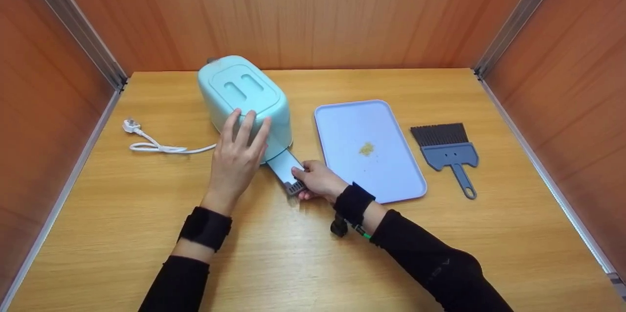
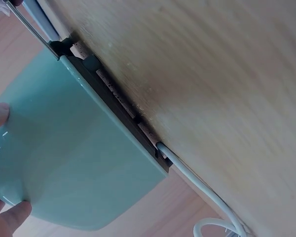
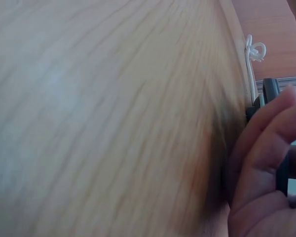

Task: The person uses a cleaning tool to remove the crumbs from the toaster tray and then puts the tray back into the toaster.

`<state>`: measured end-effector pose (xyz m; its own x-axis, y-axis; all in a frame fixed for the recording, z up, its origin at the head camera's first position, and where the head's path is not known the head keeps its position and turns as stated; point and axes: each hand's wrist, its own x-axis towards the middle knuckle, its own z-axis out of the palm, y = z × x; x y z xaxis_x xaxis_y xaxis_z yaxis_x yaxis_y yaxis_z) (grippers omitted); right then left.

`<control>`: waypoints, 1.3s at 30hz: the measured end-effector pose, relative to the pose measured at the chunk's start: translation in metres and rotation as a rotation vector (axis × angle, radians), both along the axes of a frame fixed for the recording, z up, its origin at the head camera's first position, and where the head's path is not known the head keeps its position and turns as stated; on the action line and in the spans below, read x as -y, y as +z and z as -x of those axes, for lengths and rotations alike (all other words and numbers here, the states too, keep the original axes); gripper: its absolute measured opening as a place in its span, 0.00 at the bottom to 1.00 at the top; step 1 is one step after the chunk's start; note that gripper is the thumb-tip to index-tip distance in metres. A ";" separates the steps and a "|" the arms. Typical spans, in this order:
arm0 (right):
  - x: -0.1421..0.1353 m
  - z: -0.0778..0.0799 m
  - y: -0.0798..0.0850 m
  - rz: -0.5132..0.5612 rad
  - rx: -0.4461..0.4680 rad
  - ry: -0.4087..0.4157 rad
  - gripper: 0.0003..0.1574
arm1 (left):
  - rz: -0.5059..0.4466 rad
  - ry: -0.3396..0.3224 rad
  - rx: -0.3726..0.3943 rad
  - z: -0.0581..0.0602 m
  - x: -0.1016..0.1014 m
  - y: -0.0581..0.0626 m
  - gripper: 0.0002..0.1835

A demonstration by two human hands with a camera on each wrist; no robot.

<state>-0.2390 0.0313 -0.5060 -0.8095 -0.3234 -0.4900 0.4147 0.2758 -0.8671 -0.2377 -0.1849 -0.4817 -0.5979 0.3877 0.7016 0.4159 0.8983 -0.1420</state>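
A light blue-green toaster (image 1: pixel 222 101) with a closed lid stands at the left middle of the table. My left hand (image 1: pixel 234 163) rests on its near end, fingers spread over the lid's edge. In the left wrist view, fingertips (image 2: pixel 18 213) touch the glossy toaster wall (image 2: pixel 74 143). A flat metal crumb tray (image 1: pixel 283 165) sticks partway out from under the toaster. Its dark slotted handle (image 1: pixel 295 188) is pinched by my right hand (image 1: pixel 320 180), low over the table. The right wrist view shows curled fingers (image 3: pixel 264 153) around the dark handle (image 3: pixel 271 89).
A lilac serving tray (image 1: pixel 342 119) with a small pile of yellowish crumbs (image 1: pixel 366 149) lies right of the toaster. Farther right is a blue-grey hand brush (image 1: pixel 447 154) with dark bristles. The white power cord (image 1: pixel 171 149) and plug (image 1: pixel 131 126) lie at left.
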 end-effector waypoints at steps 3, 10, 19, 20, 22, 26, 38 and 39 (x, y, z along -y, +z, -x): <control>0.000 -0.001 0.001 -0.022 -0.004 -0.004 0.25 | -0.002 0.001 0.010 0.000 0.000 -0.001 0.34; -0.006 -0.007 0.009 -0.184 -0.124 0.086 0.35 | -0.002 -0.003 -0.004 0.001 0.001 -0.002 0.32; -0.011 -0.006 0.011 -0.201 -0.117 0.110 0.46 | -0.001 0.003 0.022 0.000 0.001 -0.001 0.33; -0.012 -0.005 0.010 -0.174 -0.096 0.094 0.43 | -0.002 0.003 0.023 0.000 0.001 -0.001 0.33; -0.013 -0.003 0.010 -0.125 -0.058 0.060 0.38 | -0.001 0.004 0.024 0.000 0.001 -0.001 0.33; -0.011 -0.001 0.010 -0.085 -0.032 0.033 0.35 | -0.001 0.007 0.025 -0.001 0.001 0.000 0.33; 0.007 0.010 0.005 -0.031 -0.088 -0.099 0.24 | -0.021 0.002 0.014 0.000 0.000 0.000 0.33; 0.008 0.011 0.005 -0.029 -0.093 -0.106 0.23 | -0.021 -0.001 0.010 0.000 0.000 0.000 0.33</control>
